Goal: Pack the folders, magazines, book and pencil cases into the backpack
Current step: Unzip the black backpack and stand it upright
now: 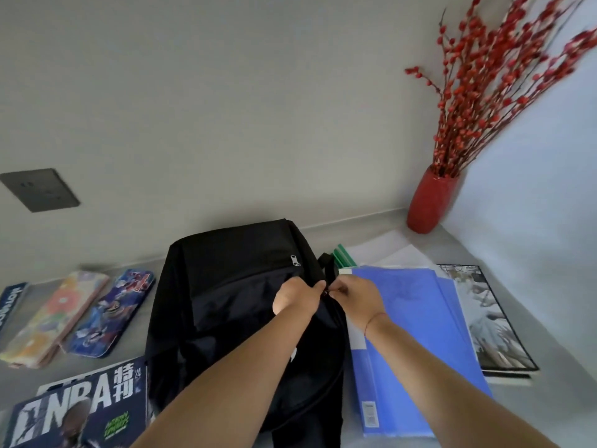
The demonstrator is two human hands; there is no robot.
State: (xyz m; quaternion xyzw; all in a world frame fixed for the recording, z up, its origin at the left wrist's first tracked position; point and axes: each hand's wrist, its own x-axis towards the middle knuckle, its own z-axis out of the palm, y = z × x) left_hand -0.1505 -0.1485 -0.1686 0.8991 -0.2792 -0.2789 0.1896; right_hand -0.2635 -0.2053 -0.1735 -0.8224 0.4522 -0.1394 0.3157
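Both hands pinch the limp black backpack, left hand bunching fabric, right hand nipping its zipper pull.

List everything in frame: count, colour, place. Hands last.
backpack: 1, black, centre of the counter, lying flat
pencil cases: 2, one floral pastel, one blue cartoon print, side by side left of the backpack
NBA magazine: 1, dark blue cover, bottom left, on top of another publication
book: 1, dark blue, far left edge, partly cut off
blue folders: at least 2, stacked right of the backpack
green folder: 1, mostly hidden behind the blue ones
magazine: 1, grey illustrated cover, far right
vase: 1, red, with red berry branches, back right corner
wall socket: 1, dark grey, left wall
left hand: gripping the backpack fabric
right hand: pinching at the backpack zipper
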